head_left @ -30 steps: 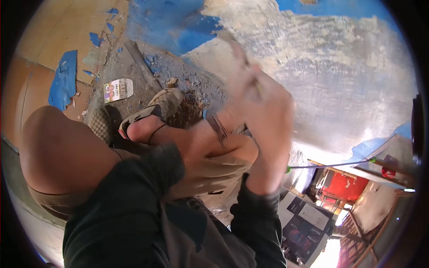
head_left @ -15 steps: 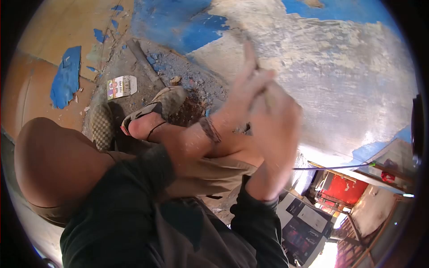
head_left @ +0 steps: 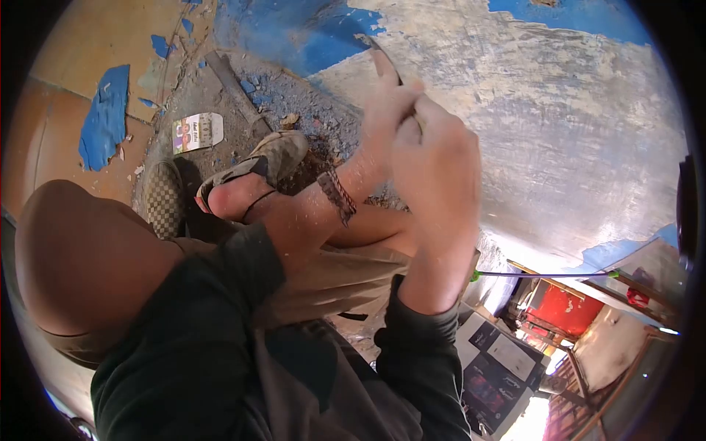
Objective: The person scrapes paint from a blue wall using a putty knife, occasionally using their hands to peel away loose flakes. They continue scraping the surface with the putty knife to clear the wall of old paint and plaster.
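Both my hands are closed around a thin, dark, blade-like scraper (head_left: 387, 62), its tip at the edge of the blue paint on the wall (head_left: 529, 117). My left hand (head_left: 386, 114), with a braided bracelet (head_left: 337, 197) at the wrist, has a finger stretched along the tool. Behind it, my right hand (head_left: 440, 158) is wrapped round the handle end, somewhat blurred. The handle is mostly hidden by the fingers. Pale, rough wall surface lies right of the tip, and blue paint (head_left: 323, 44) remains on its left.
Blue paint flakes and rubble (head_left: 294, 95) lie along the wall's foot, near a stick-like piece (head_left: 235, 88) and a printed card (head_left: 197, 132). A larger blue flake (head_left: 104, 121) is on the tiles. A printed box (head_left: 496, 367) stands at lower right. My checkered shoes (head_left: 163, 198) are below.
Both hands have moved slightly left and up along the wall with the scraper. The view has shifted a little, and the tool's tip now shows more sharply.
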Available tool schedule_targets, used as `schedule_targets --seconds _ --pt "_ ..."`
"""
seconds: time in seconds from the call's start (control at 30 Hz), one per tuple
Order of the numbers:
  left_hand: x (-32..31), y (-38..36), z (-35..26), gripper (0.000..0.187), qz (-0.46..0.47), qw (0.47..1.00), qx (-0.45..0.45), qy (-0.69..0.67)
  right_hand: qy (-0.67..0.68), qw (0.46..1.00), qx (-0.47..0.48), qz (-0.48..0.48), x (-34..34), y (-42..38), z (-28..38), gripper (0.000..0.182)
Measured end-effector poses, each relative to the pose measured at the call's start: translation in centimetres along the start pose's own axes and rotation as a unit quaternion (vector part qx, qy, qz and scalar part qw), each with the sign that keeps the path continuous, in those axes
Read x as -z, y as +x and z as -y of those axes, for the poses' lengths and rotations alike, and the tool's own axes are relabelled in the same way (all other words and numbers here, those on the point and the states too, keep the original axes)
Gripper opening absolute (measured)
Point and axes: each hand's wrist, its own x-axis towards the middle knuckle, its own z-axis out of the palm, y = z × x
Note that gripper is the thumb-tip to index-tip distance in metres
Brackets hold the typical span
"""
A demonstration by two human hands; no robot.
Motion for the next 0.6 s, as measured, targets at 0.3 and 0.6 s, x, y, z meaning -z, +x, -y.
schedule_targets --seconds 0.3,0.6 --pt "-1.5 -0.5 -1.8 0.024 -0.113 0.991 -0.04 -0.055 0.054 0.998 -0.024 -0.003 0.7 -0.6 -0.3 0.025" --pt "-0.5 -1.6 -4.1 0.024 -0.038 0.992 -0.103 0.06 0.06 0.998 -0.018 0.015 0.3 -0.5 -0.7 0.025"
